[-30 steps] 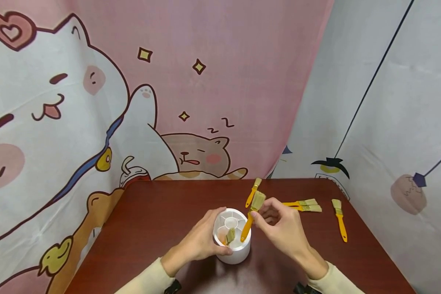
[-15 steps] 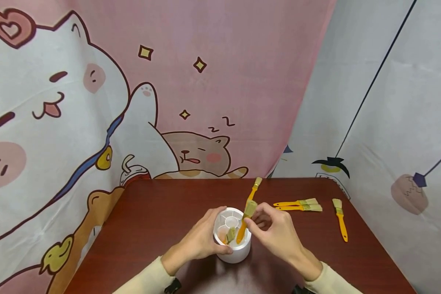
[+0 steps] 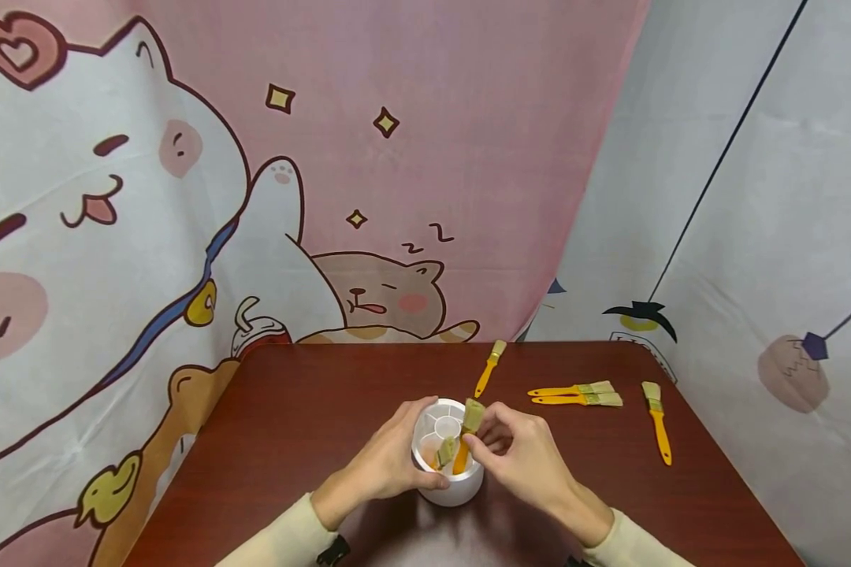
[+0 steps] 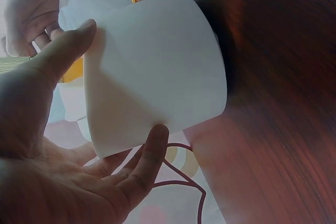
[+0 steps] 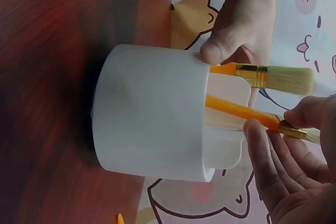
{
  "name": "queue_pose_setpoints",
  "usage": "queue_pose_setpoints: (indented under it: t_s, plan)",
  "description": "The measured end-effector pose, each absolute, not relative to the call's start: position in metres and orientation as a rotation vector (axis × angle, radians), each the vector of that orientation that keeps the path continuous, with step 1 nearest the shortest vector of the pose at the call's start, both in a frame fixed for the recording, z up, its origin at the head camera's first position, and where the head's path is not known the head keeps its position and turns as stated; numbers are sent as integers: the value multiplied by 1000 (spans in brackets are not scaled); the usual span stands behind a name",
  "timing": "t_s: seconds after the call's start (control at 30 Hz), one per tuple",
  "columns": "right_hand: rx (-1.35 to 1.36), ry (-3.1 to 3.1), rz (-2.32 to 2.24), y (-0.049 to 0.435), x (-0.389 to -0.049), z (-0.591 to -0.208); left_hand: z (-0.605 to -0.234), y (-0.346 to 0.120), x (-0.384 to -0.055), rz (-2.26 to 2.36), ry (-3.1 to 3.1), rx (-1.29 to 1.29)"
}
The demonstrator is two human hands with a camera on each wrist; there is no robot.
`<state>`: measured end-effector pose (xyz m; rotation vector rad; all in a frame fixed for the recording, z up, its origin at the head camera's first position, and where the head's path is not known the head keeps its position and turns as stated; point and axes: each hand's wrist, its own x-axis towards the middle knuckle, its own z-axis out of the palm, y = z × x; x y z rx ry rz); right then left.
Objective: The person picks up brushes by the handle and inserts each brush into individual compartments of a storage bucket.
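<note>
A white round holder with inner compartments stands on the table, and my left hand grips its left side, thumb at the near rim and fingers around the far side. One paintbrush leans inside it, bristles up. My right hand pinches a second yellow-handled paintbrush near its metal band. That brush's handle end is down inside the holder, hidden by the wall in the right wrist view, with its bristles up above the rim. In the left wrist view the holder's white wall fills the middle.
Behind the holder lies a single paintbrush on the dark red-brown table. Two paintbrushes lie side by side to the right, and another paintbrush is near the right edge. A cartoon-printed curtain hangs behind the table.
My right hand has moved left and down, bringing the pinched paintbrush from above the rim into the holder. The left hand keeps its grip, and the holder stays in place.
</note>
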<state>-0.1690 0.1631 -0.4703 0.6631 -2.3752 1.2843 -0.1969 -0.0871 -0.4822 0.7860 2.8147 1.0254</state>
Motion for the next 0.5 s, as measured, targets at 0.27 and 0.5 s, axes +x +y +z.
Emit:
queue_pose_setpoints:
  t_s: [0.27, 0.5]
  plan:
    - [621, -2433, 1253, 160, -166, -475, -485, -87, -197, 1014, 2823, 798]
    - [536, -2512, 1233, 160, -164, -474, -484, -87, -197, 1016, 2827, 798]
